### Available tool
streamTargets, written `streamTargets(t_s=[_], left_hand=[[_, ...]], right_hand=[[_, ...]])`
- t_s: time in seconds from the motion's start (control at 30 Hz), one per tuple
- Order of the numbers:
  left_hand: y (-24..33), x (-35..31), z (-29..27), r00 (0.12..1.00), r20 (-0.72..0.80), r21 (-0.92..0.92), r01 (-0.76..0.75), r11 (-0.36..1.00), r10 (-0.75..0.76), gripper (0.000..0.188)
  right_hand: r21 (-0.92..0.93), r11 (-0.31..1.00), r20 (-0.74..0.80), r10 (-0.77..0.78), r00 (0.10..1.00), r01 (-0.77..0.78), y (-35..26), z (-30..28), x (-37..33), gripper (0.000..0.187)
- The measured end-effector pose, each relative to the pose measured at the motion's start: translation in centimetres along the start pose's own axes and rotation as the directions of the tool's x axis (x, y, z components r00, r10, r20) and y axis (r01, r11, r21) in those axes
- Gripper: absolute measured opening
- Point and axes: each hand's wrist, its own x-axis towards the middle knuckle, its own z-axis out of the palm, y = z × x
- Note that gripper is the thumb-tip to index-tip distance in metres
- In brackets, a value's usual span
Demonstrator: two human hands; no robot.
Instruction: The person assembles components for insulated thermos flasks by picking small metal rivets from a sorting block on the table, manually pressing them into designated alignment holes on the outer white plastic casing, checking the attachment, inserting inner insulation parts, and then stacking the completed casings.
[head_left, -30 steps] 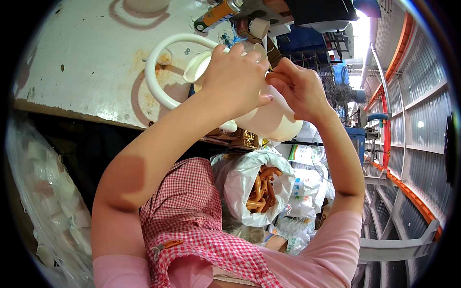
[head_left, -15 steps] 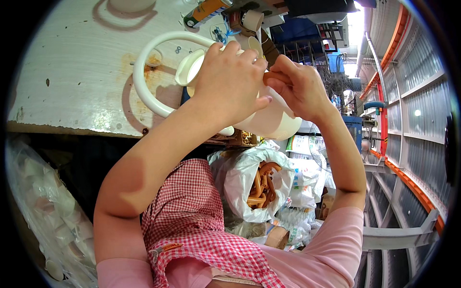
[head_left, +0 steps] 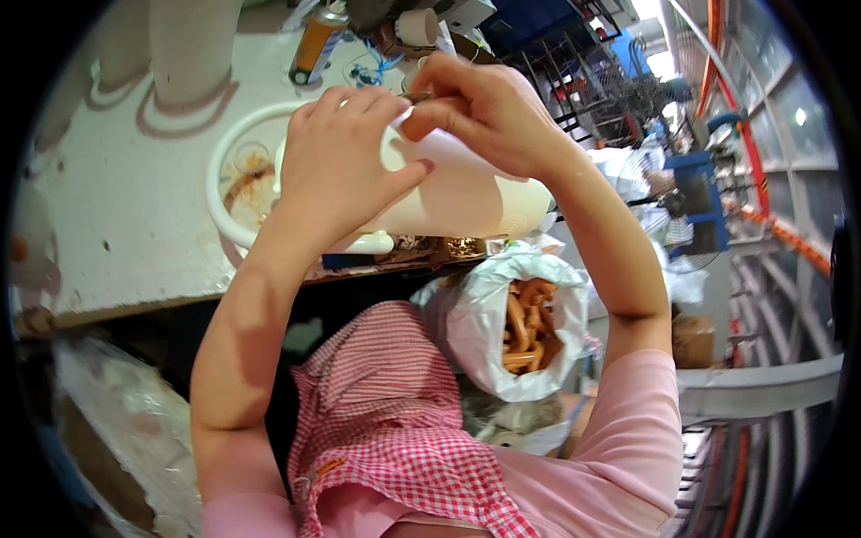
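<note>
A cream-white plastic jug [head_left: 475, 188] lies tilted across my front, its round base toward the right. A thick white curved tube [head_left: 218, 179] loops out on its left. My left hand [head_left: 345, 157] spreads over the jug's left end, fingers curled round it and thumb stretched along the body. At that end's far side, my right hand [head_left: 484, 112] is closed, thumb and forefinger pinched on a small dark piece that is mostly hidden. Below the jug, an open white bag [head_left: 480, 314] holds several orange-brown curved plastic handles [head_left: 529, 327].
The worn white table [head_left: 117, 211] extends left, with tall pale containers [head_left: 188, 54] at the back. An orange spray can [head_left: 318, 45] and blue ties [head_left: 372, 70] are beyond my hands. Gold-coloured small parts [head_left: 462, 247] sit under the jug. Clear plastic sheeting [head_left: 134, 421] hangs lower left.
The view has turned. Both hands and the jug have shifted left in the picture. The orange-brown piece seen at my right fingertips no longer shows clearly, and more of the jug's side is visible.
</note>
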Motion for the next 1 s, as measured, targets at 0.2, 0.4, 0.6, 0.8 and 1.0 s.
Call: streamTargets(t_s=[0.2,0.4,0.6,0.8,1.0], left_hand=[[1.6,1.3,-0.1,0.988,0.036,0.121,-0.151,0.981,0.148,0.059],[6.6,5.5,2.1,0.967,0.112,-0.334,0.255,0.908,-0.230,0.039],[5.6,6.0,5.0,0.956,-0.171,-0.158,0.214,0.964,-0.240,0.037],[6.2,7.2,0.5,0.901,0.033,-0.192,0.431,0.882,-0.433,0.041],[-0.4,3.2,-9.4,0.850,-0.142,-0.155,0.487,0.860,-0.507,0.031]], right_hand=[[0.506,0.824,-0.800,0.559,0.217,-0.256,8.1,7.5,-15.0,0.033],[0.933,0.355,-0.307,0.870,0.385,-0.059,6.5,12.1,-16.5,0.035],[0.977,0.168,-0.209,0.878,0.430,0.133,6.0,12.4,-17.9,0.038],[0.907,0.415,-0.355,0.845,0.399,-0.073,4.1,14.8,-24.5,0.015],[0.748,0.557,-0.255,0.743,0.619,-0.361,3.2,18.4,-23.6,0.011]])
